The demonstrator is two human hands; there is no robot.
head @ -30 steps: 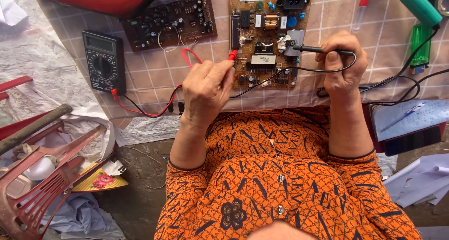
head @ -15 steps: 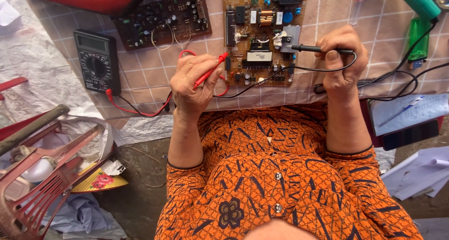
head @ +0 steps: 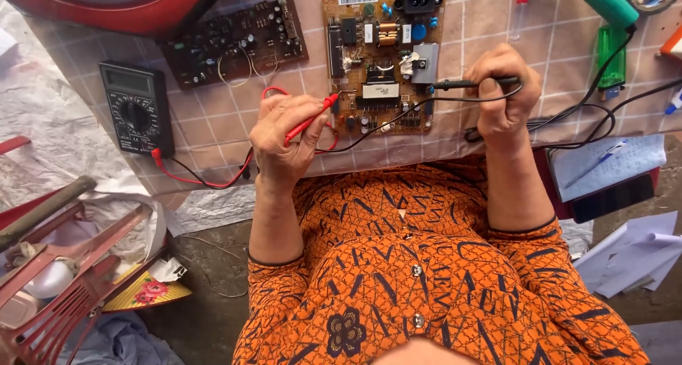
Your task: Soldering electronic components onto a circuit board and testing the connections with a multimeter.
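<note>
Tan circuit board lies on tiled bench, long axis near-to-far, between hands. Red probe gripped by left hand, tip at board's left edge. Black probe gripped by right hand, tip at right edge. Both equally near.

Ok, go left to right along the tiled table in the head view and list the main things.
Black multimeter → dark circuit board → left hand holding the red probe → tan circuit board → right hand holding the black probe → green lighter.

light: bright, even, diffuse | shadows: soft, faint | glare: none | focus: sharp, slight edge softness
</note>
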